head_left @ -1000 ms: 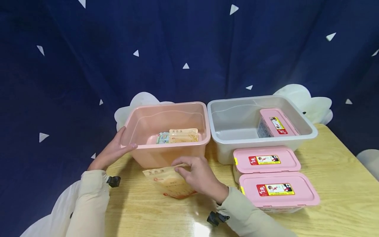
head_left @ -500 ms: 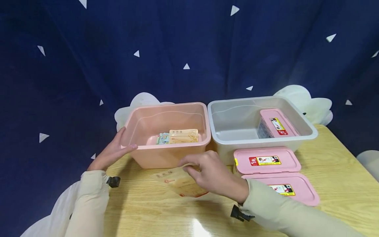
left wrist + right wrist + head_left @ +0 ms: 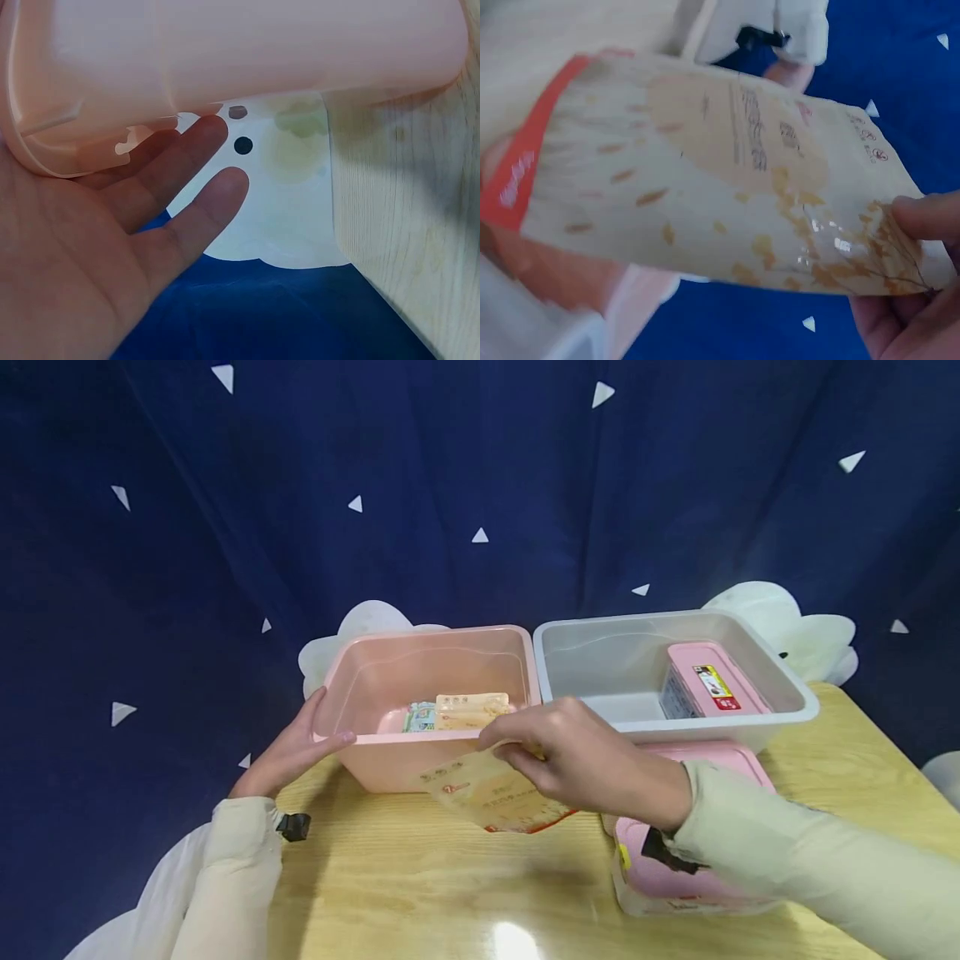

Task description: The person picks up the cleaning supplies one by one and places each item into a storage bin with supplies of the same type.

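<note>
My left hand (image 3: 296,752) rests at the near left corner of a pink bin (image 3: 420,768), the thumb along the front rim. In the left wrist view, the fingers (image 3: 202,202) are extended under the bin's rim. My right hand (image 3: 577,756) pinches the top edge of a cream food pouch (image 3: 495,793) between thumb and fingers. The pouch hangs tilted in front of the pink bin, its red-edged bottom (image 3: 532,150) showing in the right wrist view. Inside the bin lie another cream pouch (image 3: 468,710) and a blue-green packet (image 3: 420,717).
To the right stands a grey bin (image 3: 622,681) with a pink-lidded box (image 3: 716,681) in it. Two more pink-lidded boxes sit before it, one the nearer box (image 3: 697,902), partly under my right sleeve. The wooden table (image 3: 420,893) extends to the front, with a dark blue curtain (image 3: 420,468) behind.
The cream pouch has been raised off the table, moving right and up toward the pink bin's front rim in my right hand. My left hand stays at the bin's corner.
</note>
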The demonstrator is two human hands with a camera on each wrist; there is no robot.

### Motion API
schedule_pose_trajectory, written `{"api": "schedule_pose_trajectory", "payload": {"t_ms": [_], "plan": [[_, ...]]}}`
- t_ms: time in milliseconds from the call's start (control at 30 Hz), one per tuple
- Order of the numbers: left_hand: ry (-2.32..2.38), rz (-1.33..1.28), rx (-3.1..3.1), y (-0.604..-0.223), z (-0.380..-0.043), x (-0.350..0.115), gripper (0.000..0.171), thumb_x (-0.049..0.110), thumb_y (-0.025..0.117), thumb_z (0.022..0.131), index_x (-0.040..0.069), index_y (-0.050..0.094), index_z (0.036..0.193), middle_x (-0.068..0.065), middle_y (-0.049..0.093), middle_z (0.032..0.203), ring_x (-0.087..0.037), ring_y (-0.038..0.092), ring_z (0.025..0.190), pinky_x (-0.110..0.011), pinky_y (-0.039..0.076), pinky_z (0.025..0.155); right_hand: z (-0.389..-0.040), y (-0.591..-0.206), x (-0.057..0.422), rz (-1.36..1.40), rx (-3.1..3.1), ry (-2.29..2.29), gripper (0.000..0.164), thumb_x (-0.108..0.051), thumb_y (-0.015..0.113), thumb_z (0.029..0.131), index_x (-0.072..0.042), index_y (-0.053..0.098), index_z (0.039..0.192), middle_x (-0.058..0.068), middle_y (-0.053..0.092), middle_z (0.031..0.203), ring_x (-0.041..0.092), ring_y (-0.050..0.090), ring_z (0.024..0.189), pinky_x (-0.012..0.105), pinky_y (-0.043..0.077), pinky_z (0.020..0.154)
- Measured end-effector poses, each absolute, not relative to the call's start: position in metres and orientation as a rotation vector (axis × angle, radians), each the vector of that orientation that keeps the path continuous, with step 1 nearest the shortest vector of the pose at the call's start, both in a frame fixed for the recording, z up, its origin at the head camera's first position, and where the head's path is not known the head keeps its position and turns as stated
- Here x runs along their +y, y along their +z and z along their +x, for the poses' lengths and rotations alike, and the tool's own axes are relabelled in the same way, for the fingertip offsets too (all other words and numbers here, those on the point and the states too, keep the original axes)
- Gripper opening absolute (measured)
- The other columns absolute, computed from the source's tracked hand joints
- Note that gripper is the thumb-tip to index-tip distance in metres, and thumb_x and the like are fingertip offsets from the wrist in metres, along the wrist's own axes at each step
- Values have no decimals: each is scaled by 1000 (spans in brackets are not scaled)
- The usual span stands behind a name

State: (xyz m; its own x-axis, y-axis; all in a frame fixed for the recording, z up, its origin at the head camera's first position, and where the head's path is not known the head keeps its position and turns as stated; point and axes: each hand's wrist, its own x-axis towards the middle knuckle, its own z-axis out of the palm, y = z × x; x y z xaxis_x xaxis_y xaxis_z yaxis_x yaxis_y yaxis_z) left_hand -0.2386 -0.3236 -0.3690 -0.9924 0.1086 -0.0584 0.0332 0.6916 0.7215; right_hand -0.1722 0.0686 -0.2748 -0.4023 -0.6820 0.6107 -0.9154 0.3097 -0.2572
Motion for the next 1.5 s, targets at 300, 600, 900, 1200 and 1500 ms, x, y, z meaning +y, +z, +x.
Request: {"api": "schedule_pose_trajectory", "payload": {"t_ms": [300, 600, 900, 1200, 1500], "plan": [[1167, 147, 2848, -370, -235, -323, 104, 42, 67, 89, 14, -3, 160, -25, 11, 165, -46, 19, 150, -67, 21, 117, -194, -227, 78, 1365, -2192, 815, 19, 6, 70, 83, -10, 76, 92, -3, 74, 77, 1, 45, 54, 18, 38, 49], [1176, 158, 2849, -369, -236, -322, 104, 42, 67, 89, 13, -2, 160, -24, 11, 165, -46, 19, 150, -66, 21, 117, -218, -196, 76, 1238, -2357, 941, 20, 2, 70, 86, -14, 78, 95, 1, 76, 88, 11, 61, 72, 18, 47, 62], [1166, 167, 2854, -370, -239, -319, 105, 45, 67, 88, 12, -2, 160, -24, 12, 165, -44, 20, 150, -65, 21, 119, -241, -180, 73, 1118, -2453, 925, 16, -3, 71, 87, -14, 78, 96, 2, 77, 92, 12, 63, 81, 19, 49, 67], [1190, 180, 2864, -369, -238, -324, 103, 41, 68, 88, 11, 0, 160, -25, 16, 164, -44, 25, 148, -64, 22, 118, -270, -178, 64, 979, -2527, 999, 16, -4, 67, 89, -12, 77, 100, 6, 76, 100, 15, 63, 86, 20, 50, 69], [1181, 171, 2853, -372, -241, -324, 104, 42, 68, 89, 11, -1, 160, -25, 15, 164, -45, 24, 148, -64, 22, 118, -300, -195, 40, 847, -2642, 1150, 18, -4, 63, 93, -10, 74, 106, 7, 73, 109, 20, 64, 92, 30, 52, 76]]}}
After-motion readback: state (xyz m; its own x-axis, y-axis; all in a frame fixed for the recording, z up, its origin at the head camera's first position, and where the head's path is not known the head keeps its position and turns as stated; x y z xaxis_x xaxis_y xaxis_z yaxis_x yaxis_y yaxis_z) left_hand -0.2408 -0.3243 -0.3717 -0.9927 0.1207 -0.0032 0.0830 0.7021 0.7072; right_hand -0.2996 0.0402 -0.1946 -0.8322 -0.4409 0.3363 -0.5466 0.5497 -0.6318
